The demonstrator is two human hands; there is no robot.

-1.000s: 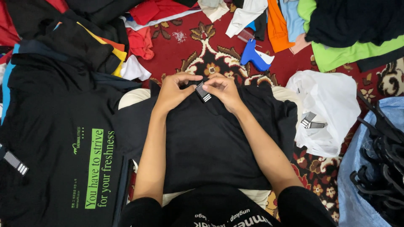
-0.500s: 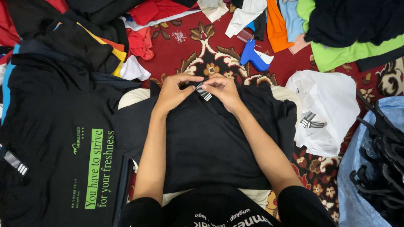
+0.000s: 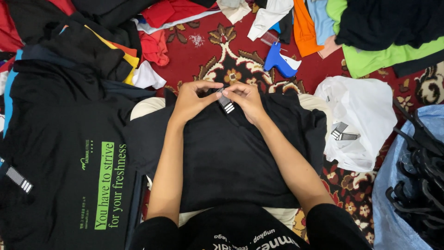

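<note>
There is just one camera, and it sits on the person's head. It looks almost straight down at the lap and the floor in front. It is close, so both arms reach up from the bottom edge. No other view shares the scene.

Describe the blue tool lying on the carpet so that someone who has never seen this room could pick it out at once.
Start at the red patterned carpet, in the open patch beyond the black shirt that both hands work on. The blue tool lies there, up and right of the right hand, just below the orange cloth. It is the only hard, pistol-shaped thing among soft clothes.
</note>
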